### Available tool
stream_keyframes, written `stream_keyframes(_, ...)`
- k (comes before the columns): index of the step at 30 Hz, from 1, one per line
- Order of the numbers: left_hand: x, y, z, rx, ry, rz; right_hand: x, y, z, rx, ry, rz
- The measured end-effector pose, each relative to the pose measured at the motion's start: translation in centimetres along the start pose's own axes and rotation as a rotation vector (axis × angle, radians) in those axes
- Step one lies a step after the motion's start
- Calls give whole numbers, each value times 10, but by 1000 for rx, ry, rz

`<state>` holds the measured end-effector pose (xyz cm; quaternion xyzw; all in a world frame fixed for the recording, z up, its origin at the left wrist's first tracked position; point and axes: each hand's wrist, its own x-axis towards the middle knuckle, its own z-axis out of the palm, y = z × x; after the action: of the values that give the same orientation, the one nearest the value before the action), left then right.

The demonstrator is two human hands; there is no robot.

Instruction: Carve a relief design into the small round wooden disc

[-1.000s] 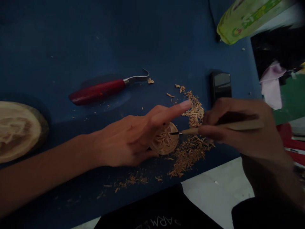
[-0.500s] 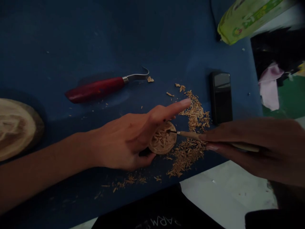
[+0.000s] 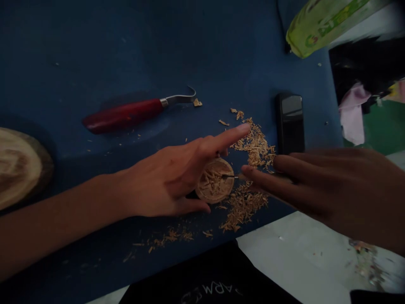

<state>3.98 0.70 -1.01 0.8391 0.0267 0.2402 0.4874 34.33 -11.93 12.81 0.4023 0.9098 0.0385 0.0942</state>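
Note:
A small round wooden disc [image 3: 215,185] with a carved face lies on the blue table [image 3: 126,50], loose shavings on it. My left hand [image 3: 177,175] pins the disc from the left, thumb at its near edge, other fingers on its far side, forefinger stretched out over it. My right hand [image 3: 319,188] comes in from the right, fingers closed round a thin carving tool [image 3: 232,176]. Only the tool's metal tip shows, resting on the disc's right side; its handle is hidden under my fingers.
A heap of wood shavings [image 3: 253,169] spreads right of the disc. A red-handled hook knife [image 3: 133,112] lies behind, a black phone [image 3: 290,122] at the right, a large wood slice [image 3: 19,166] at the far left. A green bag [image 3: 325,23] lies top right. The table edge runs near me.
My right hand has slid forward along the tool, now covering its pale handle. The tool's tip stays on the disc. My left hand keeps its hold.

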Motion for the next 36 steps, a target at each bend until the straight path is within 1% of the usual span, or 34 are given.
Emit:
stream_keyframes(3, -1, -1, -1, -21, -3, -15, 6, 1, 1, -94, 17, -94)
stream_keyframes(5, -1, 0, -1, -23, -9, -11, 8, -1, 1, -120, -3, -89)
stream_keyframes(8, -3, 0, -2, -16, -13, -12, 11, -4, -1, -97, -13, -91)
stream_keyframes(12, -6, -1, -1, -7, -14, -37, 14, -8, -6, -56, 11, -108)
stream_keyframes(14, -5, -1, -1, -2, -23, -45, 17, -14, -9, -42, 22, -94)
stream_keyframes(16, -2, -2, -1, -12, -20, -16, 20, -22, -13, -55, 8, -90)
stream_keyframes(20, 1, -3, 0, -57, -11, 27, 19, -37, -15, -143, 26, -114)
stream_keyframes(22, 1, -3, 0, -75, -12, 23, 15, -39, -9, -128, 48, -85)
stream_keyframes(25, -1, -4, 1, -89, -12, 3, 5, -38, 5, -61, 71, -18)
stream_keyframes(29, -1, -5, 0, -100, -17, -17, -8, -38, 26, -62, 163, 51)
stream_keyframes(32, 1, -5, -1, -81, -19, -9, -13, -42, 34, -98, 214, 7)
stream_keyframes(36, 1, -5, 0, -64, -13, 30, -14, -51, 33, -318, 247, -77)
